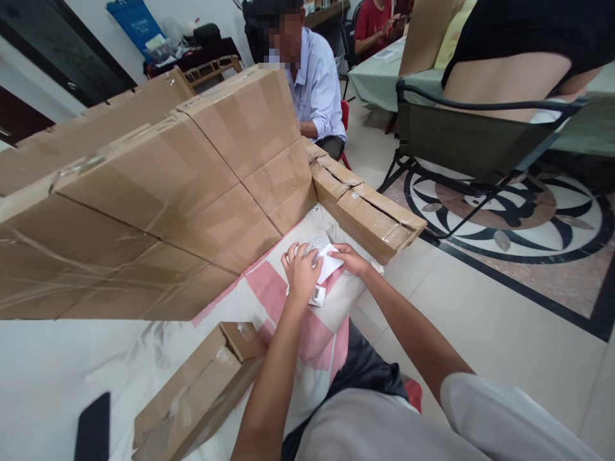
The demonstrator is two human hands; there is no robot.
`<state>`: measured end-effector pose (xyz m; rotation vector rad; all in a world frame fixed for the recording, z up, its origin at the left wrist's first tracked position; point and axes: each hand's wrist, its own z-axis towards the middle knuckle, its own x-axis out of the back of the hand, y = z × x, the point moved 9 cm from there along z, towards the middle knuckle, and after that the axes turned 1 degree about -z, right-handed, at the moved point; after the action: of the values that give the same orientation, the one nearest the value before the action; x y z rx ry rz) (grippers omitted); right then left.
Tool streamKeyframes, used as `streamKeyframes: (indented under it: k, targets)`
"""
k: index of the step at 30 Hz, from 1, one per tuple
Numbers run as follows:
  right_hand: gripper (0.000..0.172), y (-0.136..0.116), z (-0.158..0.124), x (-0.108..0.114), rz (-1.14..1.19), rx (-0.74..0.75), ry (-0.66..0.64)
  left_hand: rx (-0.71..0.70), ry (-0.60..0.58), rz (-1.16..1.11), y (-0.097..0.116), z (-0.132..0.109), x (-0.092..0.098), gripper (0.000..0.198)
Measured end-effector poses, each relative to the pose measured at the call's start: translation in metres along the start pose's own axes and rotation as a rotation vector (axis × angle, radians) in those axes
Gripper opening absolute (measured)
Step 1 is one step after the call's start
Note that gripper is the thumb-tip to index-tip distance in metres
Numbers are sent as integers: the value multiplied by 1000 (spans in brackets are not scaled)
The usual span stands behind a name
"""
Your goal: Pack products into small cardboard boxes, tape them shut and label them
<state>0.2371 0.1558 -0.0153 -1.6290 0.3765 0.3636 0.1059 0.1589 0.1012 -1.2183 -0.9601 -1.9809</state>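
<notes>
As 2 hands point(303, 274) point(354, 260) flank 1 paper point(330, 266), wht

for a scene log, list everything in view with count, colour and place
cloth: 1, pink and off-white, centre
paper: 1, white, above the cloth
sheet: 1, pale, gridded, beside the paper
small object: 1, white, below the paper
cardboard walls: at least 2, brown, left and ahead
low boxes: at least 2, brown, far and near left
slab: 1, black, lower left
people: 3, blue, red, black tops, background
folding chair: 1, dark, right
table: 1, green-covered, upper right
bag: 1, blue, upper left
door: at least 1, dark, upper left
clutter: uncounted, mixed, upper left
floor: 1, pale, right
left fingers: one set, bare, by the sheet
right fingers: one set, bare, pinching the paper
</notes>
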Motion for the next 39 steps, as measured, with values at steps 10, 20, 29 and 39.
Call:
streamKeyframes:
  k: [10, 20, 29, 39]
  targets:
    - [30, 4, 1, -1, 40, -28, -17, -91, 54, 23, 8, -1, 7, 22]
    - [29, 4, 0, -2, 28, -28, -32, -169, -5, 59, 15, -2, 5, 22]
    - [34, 5, 2, 1, 0, -24, -22, -160, 8, 48, 9, 0, 13, 17]
    - [28, 0, 2, -1, -34, 30, -22, -188, -89, 83, 22, 1, -12, 25]
